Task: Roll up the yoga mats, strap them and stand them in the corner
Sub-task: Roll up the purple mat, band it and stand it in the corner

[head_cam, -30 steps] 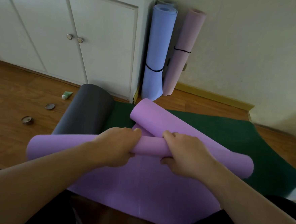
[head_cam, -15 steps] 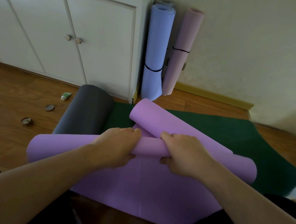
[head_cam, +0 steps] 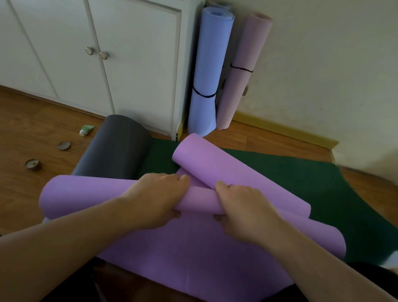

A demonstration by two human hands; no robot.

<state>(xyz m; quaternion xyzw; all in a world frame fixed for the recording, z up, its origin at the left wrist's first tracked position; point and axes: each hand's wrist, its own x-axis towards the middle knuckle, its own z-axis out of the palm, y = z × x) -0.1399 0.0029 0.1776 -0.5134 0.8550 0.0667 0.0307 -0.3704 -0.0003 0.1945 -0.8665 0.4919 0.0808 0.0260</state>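
Observation:
A purple yoga mat (head_cam: 186,249) lies in front of me, its near part flat and its far part curled into a roll (head_cam: 84,197). My left hand (head_cam: 152,199) and my right hand (head_cam: 247,213) grip that roll side by side, fingers curled over its top. A further curl of the same purple mat (head_cam: 227,171) angles away behind my hands. A green mat (head_cam: 309,182) lies flat underneath. A dark grey rolled mat (head_cam: 118,147) rests on the floor to the left. In the corner stand a blue rolled mat (head_cam: 208,69) and a pink rolled mat (head_cam: 244,66), each with a black strap.
White cabinet doors (head_cam: 82,48) stand at the back left. On the wood floor at the left lie a small green tube (head_cam: 86,130) and two round tins (head_cam: 32,164). A yellow skirting board (head_cam: 284,131) runs along the right wall.
The roll under my hands has shifted slightly to the right and both hands have adjusted their grip a little; otherwise the scene is the same.

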